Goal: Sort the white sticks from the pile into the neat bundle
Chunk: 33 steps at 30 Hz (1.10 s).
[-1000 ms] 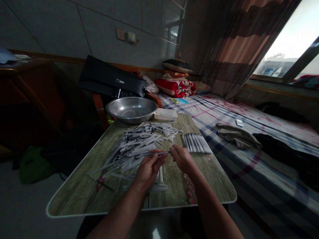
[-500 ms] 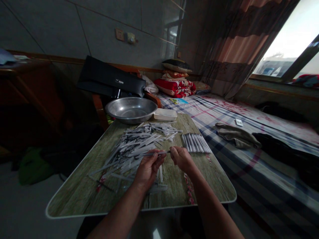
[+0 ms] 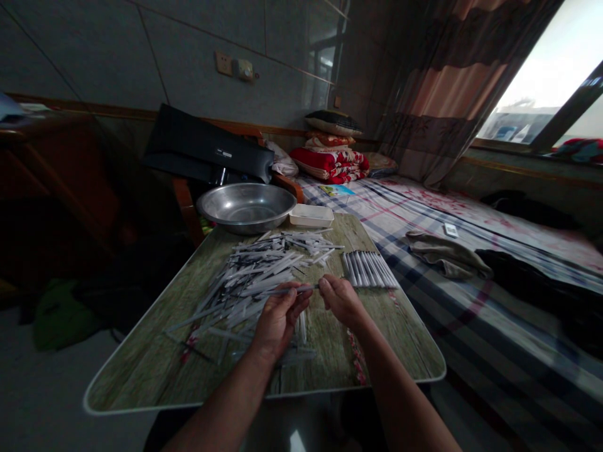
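My left hand (image 3: 279,319) is closed around a thin, pale pen (image 3: 307,288), held level above the table. Closed at the pen's right end, my right hand (image 3: 340,297) pinches it with thumb and forefinger; whatever small part those fingers cover is hidden. Below and left of my hands spreads a loose pile of white and clear pen parts (image 3: 254,270), some with dark ends. To the right lies a neat row of pens (image 3: 370,270), side by side, their dark ends pointing away from me.
All this is on a small wood-patterned table (image 3: 141,370) with a pale rim. At its far end are a wide metal basin (image 3: 245,216) and a shallow white tray (image 3: 311,216). A bed with a checked sheet (image 3: 424,307) adjoins the right side.
My right hand has come slightly closer to my left, and less of the dark part between them shows. The view has shifted a little; the pile and row look the same.
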{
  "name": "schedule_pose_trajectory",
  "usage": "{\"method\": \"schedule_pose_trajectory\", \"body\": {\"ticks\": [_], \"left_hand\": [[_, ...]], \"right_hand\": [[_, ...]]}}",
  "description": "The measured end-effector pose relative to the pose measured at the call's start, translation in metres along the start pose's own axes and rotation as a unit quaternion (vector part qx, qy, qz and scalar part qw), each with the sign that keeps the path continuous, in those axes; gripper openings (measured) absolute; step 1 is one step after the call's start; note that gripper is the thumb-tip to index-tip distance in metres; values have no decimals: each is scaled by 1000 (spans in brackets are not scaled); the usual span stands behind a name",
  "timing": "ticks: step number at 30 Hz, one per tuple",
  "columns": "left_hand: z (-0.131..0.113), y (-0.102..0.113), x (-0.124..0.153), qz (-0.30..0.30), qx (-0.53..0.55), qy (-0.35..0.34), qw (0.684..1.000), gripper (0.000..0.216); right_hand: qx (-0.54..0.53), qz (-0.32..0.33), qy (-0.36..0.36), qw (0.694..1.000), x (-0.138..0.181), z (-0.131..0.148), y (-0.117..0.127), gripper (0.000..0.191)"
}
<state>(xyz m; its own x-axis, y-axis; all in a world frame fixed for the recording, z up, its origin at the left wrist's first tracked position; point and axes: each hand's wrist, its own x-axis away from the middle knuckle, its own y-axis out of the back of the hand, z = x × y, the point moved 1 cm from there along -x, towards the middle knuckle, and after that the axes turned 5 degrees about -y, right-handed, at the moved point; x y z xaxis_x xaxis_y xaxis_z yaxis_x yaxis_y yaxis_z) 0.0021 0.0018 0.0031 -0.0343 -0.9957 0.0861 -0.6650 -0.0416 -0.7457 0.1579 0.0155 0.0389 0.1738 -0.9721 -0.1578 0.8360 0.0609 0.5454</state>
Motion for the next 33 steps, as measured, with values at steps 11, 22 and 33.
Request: {"method": "schedule_pose_trajectory", "body": {"ticks": [11, 22, 33], "left_hand": [[2, 2, -1, -4, -9, -9, 1000, 25], [-6, 7, -6, -117, -41, -139, 983, 29], [-6, 9, -5, -129, -42, -131, 982, 31]], "right_hand": [[1, 7, -3, 1000, -2, -4, -3, 14], [33, -39, -47, 998, -10, -24, -17, 21], [261, 41, -29, 964, -6, -24, -39, 28]]}}
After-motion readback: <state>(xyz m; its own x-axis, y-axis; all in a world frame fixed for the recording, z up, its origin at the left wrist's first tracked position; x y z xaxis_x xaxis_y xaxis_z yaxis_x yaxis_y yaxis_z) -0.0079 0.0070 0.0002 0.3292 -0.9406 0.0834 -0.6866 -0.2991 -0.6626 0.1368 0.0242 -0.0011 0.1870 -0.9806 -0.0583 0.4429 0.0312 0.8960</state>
